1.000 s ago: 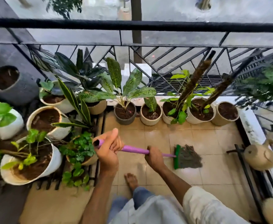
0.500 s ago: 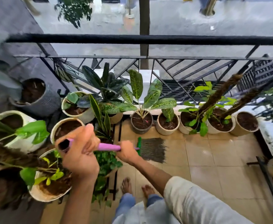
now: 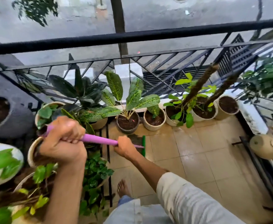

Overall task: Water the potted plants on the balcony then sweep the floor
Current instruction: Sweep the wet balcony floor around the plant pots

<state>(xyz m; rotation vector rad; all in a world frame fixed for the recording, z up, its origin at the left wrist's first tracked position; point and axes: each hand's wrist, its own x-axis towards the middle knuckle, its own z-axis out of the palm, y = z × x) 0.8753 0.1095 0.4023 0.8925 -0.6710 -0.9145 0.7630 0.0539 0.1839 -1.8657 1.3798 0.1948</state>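
Sweeping step: left hand point(image 3: 63, 143) and right hand point(image 3: 125, 147), fingers curled round the purple-handled broom point(image 3: 98, 140), head beside the grey pot point(image 3: 128, 124); next stroke likely needs clearance from it.

The broom handle point(image 3: 98, 140) is bright purple, its head point(image 3: 143, 145) green with dark bristles point(image 3: 135, 139) over beige floor tiles point(image 3: 197, 151) crossed by thin grey grout lines. Along the black railing point(image 3: 132, 36), cream ribbed pots point(image 3: 154, 125) sit beside a dark grey pot point(image 3: 127, 129), all holding dark brown soil. The broad leaves point(image 3: 135, 96) are deep green speckled yellow-green; the sleeve point(image 3: 189, 201) is pale off-white, the watering can point(image 3: 266, 143) tan.
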